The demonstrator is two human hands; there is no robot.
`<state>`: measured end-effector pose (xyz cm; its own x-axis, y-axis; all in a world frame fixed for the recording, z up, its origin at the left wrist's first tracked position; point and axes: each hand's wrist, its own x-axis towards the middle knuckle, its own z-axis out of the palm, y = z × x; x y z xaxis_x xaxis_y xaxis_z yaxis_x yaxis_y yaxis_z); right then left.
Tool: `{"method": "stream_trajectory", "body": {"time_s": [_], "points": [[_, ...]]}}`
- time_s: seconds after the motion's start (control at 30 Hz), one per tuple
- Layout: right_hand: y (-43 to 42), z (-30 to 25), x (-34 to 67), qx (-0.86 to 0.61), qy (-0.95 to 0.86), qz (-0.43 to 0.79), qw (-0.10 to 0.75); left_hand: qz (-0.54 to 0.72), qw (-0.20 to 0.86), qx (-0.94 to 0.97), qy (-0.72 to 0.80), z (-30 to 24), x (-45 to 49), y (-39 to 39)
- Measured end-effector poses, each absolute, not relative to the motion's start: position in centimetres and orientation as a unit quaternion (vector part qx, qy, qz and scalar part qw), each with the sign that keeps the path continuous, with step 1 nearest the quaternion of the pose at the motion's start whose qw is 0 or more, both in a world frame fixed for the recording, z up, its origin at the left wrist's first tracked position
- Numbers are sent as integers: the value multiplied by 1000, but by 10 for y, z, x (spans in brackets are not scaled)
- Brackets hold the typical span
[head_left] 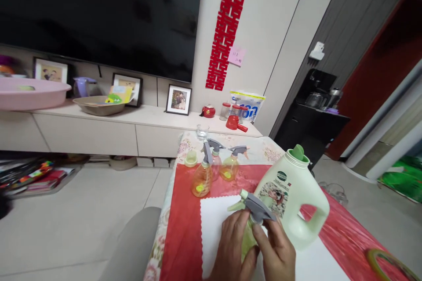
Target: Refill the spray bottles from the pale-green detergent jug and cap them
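Note:
Close in front of me, both hands are on a yellow-green spray bottle (248,241) with a grey trigger head (259,207) and a pale green nozzle. My left hand (231,241) wraps round the bottle's left side. The fingers of my right hand (278,246) close about the neck, just under the grey head. Behind it stands a large pale green detergent jug (296,193) with its cap off and a green spout showing. Farther back are an orange spray bottle (201,180), a pink one (216,164) and a yellow-orange one (230,167). Beside them sits a pale green cap (190,158).
A white sheet (211,228) lies over the red cloth (181,228) on the table. A roll of tape (392,263) is at the right edge, a clear glass (202,131) at the far end. A low cabinet (161,136) runs along the wall.

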<state>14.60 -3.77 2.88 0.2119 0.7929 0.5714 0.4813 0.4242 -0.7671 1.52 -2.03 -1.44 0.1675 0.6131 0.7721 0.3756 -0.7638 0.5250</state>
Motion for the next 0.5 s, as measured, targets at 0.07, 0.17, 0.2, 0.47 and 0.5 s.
{"method": "stream_trajectory", "body": {"time_s": [0.07,0.17,0.2,0.47,0.5], "points": [[-35,22,144,-507,-614,142,588,549,111,760,330,-22,15,-19],[-31,18,141,-476,-621,128,609,545,110,763,330,-32,14,-17],[-30,19,141,-469,-625,122,611,545,105,764,328,-34,14,-16],[-36,51,145,-446,-690,168,545,548,122,761,326,-42,12,-13],[-36,52,145,-446,-684,179,549,550,130,758,325,-43,12,-13]]}}
